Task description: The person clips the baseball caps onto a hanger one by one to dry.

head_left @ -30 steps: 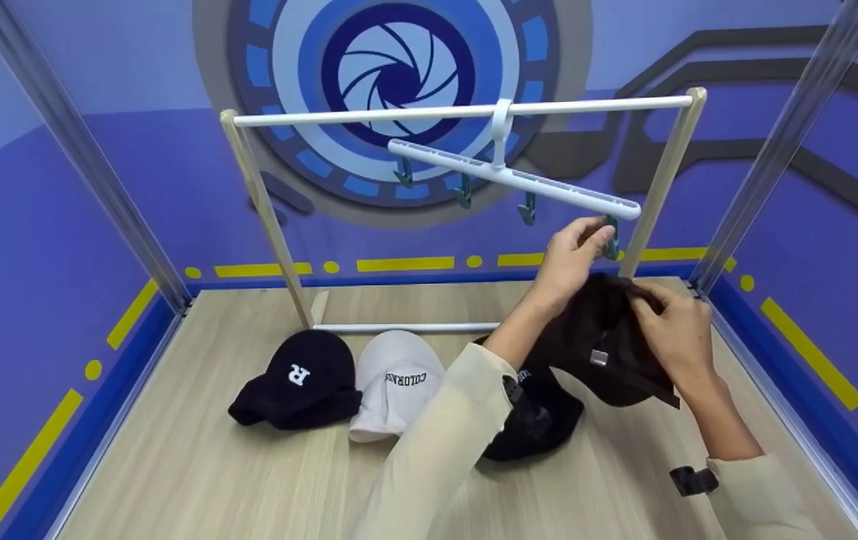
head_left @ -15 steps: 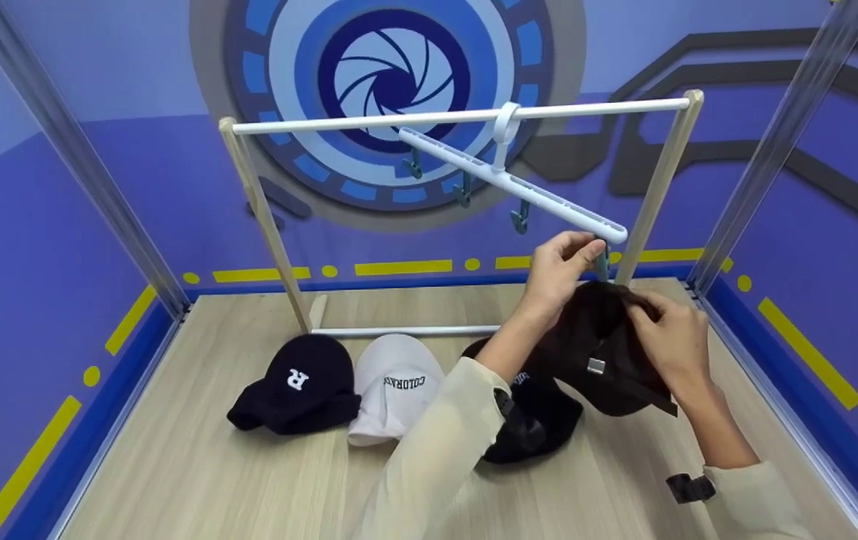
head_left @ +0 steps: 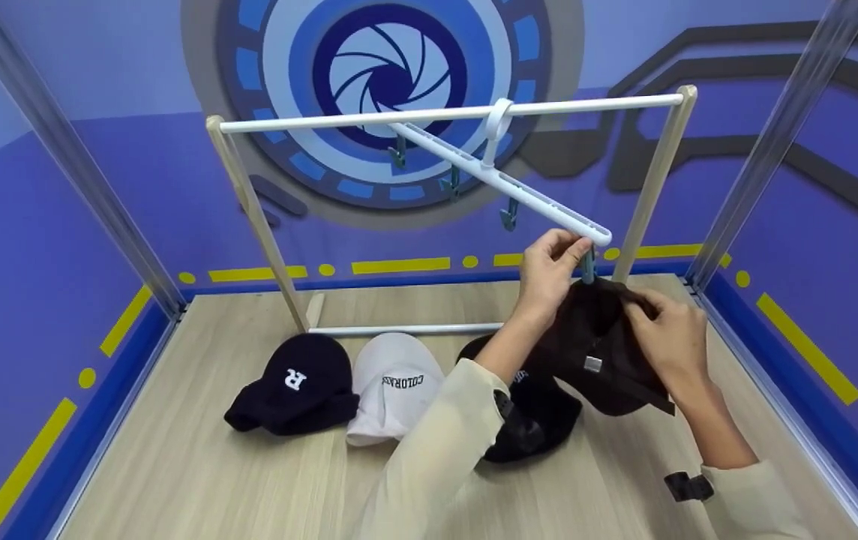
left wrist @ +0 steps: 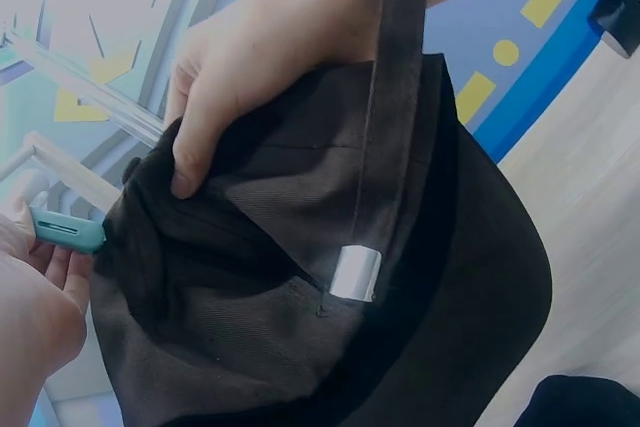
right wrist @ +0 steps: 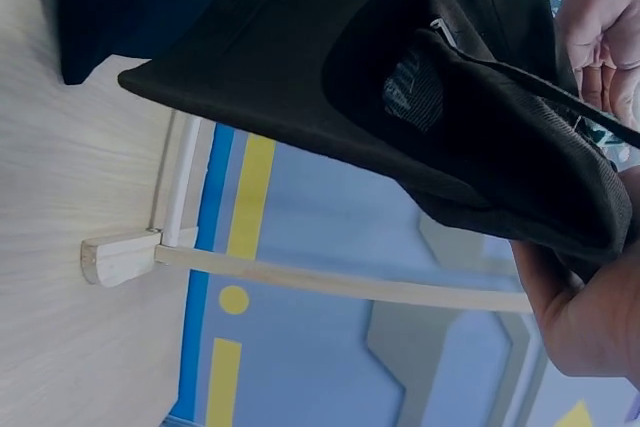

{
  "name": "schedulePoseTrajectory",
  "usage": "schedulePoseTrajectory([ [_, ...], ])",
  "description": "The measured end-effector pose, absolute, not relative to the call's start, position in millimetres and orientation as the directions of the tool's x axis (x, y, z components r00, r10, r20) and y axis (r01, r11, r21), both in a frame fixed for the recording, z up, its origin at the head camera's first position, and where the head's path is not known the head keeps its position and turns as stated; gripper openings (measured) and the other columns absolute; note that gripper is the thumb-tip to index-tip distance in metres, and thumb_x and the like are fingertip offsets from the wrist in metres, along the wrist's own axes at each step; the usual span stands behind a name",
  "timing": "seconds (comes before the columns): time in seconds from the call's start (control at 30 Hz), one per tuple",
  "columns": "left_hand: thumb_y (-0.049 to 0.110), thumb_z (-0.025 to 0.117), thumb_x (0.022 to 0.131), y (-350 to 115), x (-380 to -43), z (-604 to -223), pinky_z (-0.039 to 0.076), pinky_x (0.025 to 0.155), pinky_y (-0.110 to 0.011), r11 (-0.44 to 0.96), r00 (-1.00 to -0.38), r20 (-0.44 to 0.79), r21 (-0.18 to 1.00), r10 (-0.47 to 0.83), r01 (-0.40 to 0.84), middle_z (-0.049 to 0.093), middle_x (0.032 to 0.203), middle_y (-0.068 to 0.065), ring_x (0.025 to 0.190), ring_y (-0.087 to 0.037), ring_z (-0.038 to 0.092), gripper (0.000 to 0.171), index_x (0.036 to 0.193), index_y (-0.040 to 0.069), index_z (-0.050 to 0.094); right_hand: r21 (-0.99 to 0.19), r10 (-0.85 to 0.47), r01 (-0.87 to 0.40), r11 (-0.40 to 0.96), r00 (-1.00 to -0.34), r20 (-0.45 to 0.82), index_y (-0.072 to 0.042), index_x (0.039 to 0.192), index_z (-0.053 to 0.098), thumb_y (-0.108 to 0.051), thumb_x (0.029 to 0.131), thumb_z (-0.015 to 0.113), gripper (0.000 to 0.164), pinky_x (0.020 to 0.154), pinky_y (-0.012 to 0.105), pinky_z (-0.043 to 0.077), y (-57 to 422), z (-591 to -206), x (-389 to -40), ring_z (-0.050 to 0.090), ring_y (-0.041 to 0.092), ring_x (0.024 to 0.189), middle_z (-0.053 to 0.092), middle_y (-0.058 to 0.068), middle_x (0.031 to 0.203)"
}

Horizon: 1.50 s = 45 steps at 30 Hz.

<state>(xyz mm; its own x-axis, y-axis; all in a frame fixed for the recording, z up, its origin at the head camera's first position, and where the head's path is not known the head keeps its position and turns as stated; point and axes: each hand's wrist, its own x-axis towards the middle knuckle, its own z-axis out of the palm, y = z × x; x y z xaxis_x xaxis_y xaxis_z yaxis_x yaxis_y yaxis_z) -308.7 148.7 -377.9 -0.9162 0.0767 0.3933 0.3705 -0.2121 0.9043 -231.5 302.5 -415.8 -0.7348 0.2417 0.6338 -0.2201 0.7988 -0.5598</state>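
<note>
A dark brown cap (head_left: 613, 382) with a silver buckle (left wrist: 355, 273) hangs above the table, its crown edge pinched by my right hand (head_left: 673, 337). My left hand (head_left: 545, 276) pinches the green clip (head_left: 588, 266) at the near right end of the white hanger (head_left: 538, 201). That clip's lower end meets the cap's top edge in the left wrist view, where the tip is hidden by the fabric. In the right wrist view the cap (right wrist: 290, 57) shows its brim and hollow underside.
The hanger hooks over the rack's white bar (head_left: 369, 118), with several other clips below it. A navy cap (head_left: 305, 401), a white cap (head_left: 399, 356) and a black cap (head_left: 541, 427) stand in a row on the wooden table (head_left: 196, 465). My left forearm partly covers the black one.
The hanger's right end has swung down and towards me, left hand and clip moving with it. Clip and cap edge now meet; the right hand has barely moved.
</note>
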Motion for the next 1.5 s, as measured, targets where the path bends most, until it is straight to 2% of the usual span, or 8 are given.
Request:
schedulePoseTrajectory([
  [0.17, 0.012, 0.074, 0.093, 150, -309, -379, 0.051, 0.072, -0.016, -0.221, -0.908, 0.414, 0.893, 0.061, 0.392, 0.073, 0.087, -0.006, 0.076, 0.0, 0.062, 0.014, 0.095, -0.002, 0.072, -0.52, 0.225, -0.245, 0.818, -0.696, 0.682, -0.001, 0.101, 0.08, -0.007, 0.09, 0.072, 0.014, 0.062, 0.012, 0.038, 297, -411, -233, 0.07, 0.037, 0.071, 0.076, 0.018, 0.089],
  [0.4, 0.012, 0.074, 0.093, 149, -308, -381, 0.052, 0.072, -0.016, -0.221, -0.9, 0.432, 0.886, 0.064, 0.409, 0.073, 0.089, -0.009, 0.077, 0.0, 0.063, 0.014, 0.097, -0.002, 0.072, -0.489, 0.204, -0.263, 0.831, -0.674, 0.71, -0.001, 0.101, 0.079, -0.006, 0.092, 0.07, 0.014, 0.061, 0.047, 0.051, 286, -402, -235, 0.068, 0.037, 0.065, 0.076, 0.018, 0.091],
  [0.63, 0.014, 0.074, 0.093, 147, -307, -382, 0.053, 0.074, -0.017, -0.23, -0.899, 0.43, 0.886, 0.079, 0.403, 0.074, 0.091, -0.006, 0.079, 0.0, 0.064, 0.015, 0.099, 0.0, 0.072, -0.482, 0.194, -0.277, 0.831, -0.667, 0.719, -0.002, 0.1, 0.08, -0.004, 0.09, 0.071, 0.013, 0.061, 0.04, 0.049, 286, -401, -235, 0.069, 0.036, 0.067, 0.077, 0.017, 0.09],
  [0.83, 0.012, 0.072, 0.094, 147, -305, -383, 0.054, 0.079, -0.017, -0.245, -0.9, 0.421, 0.89, 0.115, 0.385, 0.074, 0.097, -0.009, 0.084, -0.001, 0.065, 0.017, 0.105, -0.001, 0.072, -0.488, 0.193, -0.272, 0.83, -0.68, 0.708, -0.003, 0.101, 0.08, -0.005, 0.091, 0.071, 0.014, 0.065, 0.046, 0.052, 288, -402, -235, 0.071, 0.037, 0.072, 0.077, 0.017, 0.092],
  [1.07, 0.011, 0.071, 0.095, 147, -303, -385, 0.054, 0.087, -0.018, -0.249, -0.902, 0.393, 0.905, 0.178, 0.345, 0.073, 0.109, -0.012, 0.094, -0.004, 0.068, 0.025, 0.116, -0.002, 0.07, -0.518, 0.209, -0.258, 0.815, -0.703, 0.68, -0.006, 0.104, 0.081, -0.007, 0.093, 0.071, 0.015, 0.067, 0.015, 0.042, 291, -402, -233, 0.072, 0.035, 0.077, 0.077, 0.015, 0.095],
  [1.17, 0.012, 0.069, 0.097, 146, -302, -385, 0.053, 0.089, -0.018, -0.236, -0.898, 0.394, 0.908, 0.197, 0.346, 0.073, 0.112, -0.012, 0.098, -0.006, 0.069, 0.027, 0.12, -0.002, 0.069, -0.524, 0.207, -0.26, 0.811, -0.71, 0.673, -0.006, 0.104, 0.08, -0.007, 0.093, 0.071, 0.015, 0.067, 0.009, 0.037, 292, -402, -233, 0.072, 0.035, 0.078, 0.077, 0.014, 0.095],
  [1.27, 0.013, 0.067, 0.099, 143, -301, -386, 0.053, 0.09, -0.018, -0.221, -0.894, 0.392, 0.912, 0.216, 0.346, 0.072, 0.116, -0.011, 0.101, -0.006, 0.068, 0.028, 0.123, -0.001, 0.068, -0.518, 0.2, -0.256, 0.816, -0.716, 0.669, -0.006, 0.105, 0.08, -0.007, 0.093, 0.071, 0.015, 0.066, 0.016, 0.042, 293, -402, -233, 0.072, 0.034, 0.076, 0.077, 0.014, 0.094],
  [1.5, 0.022, 0.065, 0.101, 132, -298, -388, 0.051, 0.094, -0.017, -0.095, -0.87, 0.407, 0.913, 0.279, 0.396, 0.069, 0.128, -0.009, 0.111, -0.003, 0.065, 0.034, 0.131, 0.004, 0.066, -0.514, 0.184, -0.258, 0.818, -0.729, 0.659, -0.004, 0.107, 0.079, -0.004, 0.092, 0.071, 0.017, 0.071, 0.051, 0.056, 295, -404, -233, 0.072, 0.038, 0.081, 0.077, 0.017, 0.097],
])
